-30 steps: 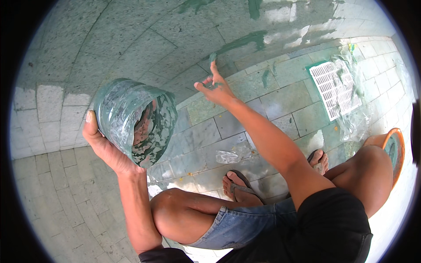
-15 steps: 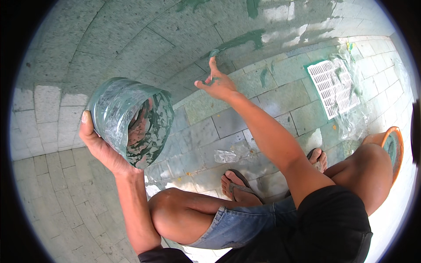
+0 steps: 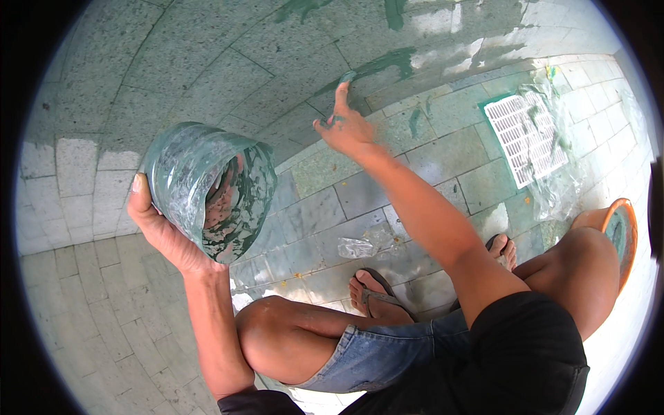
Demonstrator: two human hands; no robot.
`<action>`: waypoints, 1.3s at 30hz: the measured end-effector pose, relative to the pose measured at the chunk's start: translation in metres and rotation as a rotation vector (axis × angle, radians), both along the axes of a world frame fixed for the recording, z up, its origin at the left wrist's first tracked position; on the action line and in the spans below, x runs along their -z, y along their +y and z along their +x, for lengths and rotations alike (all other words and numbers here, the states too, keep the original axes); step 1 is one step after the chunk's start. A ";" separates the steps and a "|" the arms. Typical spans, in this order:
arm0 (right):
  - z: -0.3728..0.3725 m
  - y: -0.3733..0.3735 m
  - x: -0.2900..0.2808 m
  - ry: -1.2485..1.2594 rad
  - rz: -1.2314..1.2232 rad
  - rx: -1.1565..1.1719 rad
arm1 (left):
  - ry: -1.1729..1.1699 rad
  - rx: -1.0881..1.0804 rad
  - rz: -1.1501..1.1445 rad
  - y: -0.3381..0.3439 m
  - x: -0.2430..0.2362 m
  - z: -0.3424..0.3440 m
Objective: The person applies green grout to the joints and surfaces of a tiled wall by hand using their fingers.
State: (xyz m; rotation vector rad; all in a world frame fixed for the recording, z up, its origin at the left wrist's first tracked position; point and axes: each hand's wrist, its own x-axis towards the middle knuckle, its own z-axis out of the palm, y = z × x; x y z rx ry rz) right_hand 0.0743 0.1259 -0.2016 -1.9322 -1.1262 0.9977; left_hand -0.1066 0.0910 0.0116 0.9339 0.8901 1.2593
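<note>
My left hand (image 3: pixel 169 235) grips a clear plastic tub (image 3: pixel 197 183), like the cut-off part of a large bottle, and holds it up tilted with its mouth toward the right. Dark green paste coats the inside of the tub. Away to the right, my right hand (image 3: pixel 347 128) reaches to the wall (image 3: pixel 277 62) with its index finger stretched out and its thumb apart. That fingertip rests at a joint between wall tiles, at the end of a smeared green streak (image 3: pixel 387 66). Green paste also sticks to the fingers; no tool shows in this hand.
A white slotted grate (image 3: pixel 527 138) lies on the tiled floor (image 3: pixel 311 214), partly under crumpled clear plastic (image 3: pixel 560 183). An orange basin (image 3: pixel 622 242) stands beside my knee at the right. A small plastic scrap (image 3: pixel 356 247) lies before my sandalled foot (image 3: pixel 373 290).
My right fingertip has slid a short way right and up along the tile joint. The tub in my left hand has shifted very slightly to the right.
</note>
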 end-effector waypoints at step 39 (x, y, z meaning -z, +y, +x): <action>0.040 -0.002 0.034 0.160 0.157 0.155 | -0.047 0.042 -0.011 -0.004 -0.003 0.000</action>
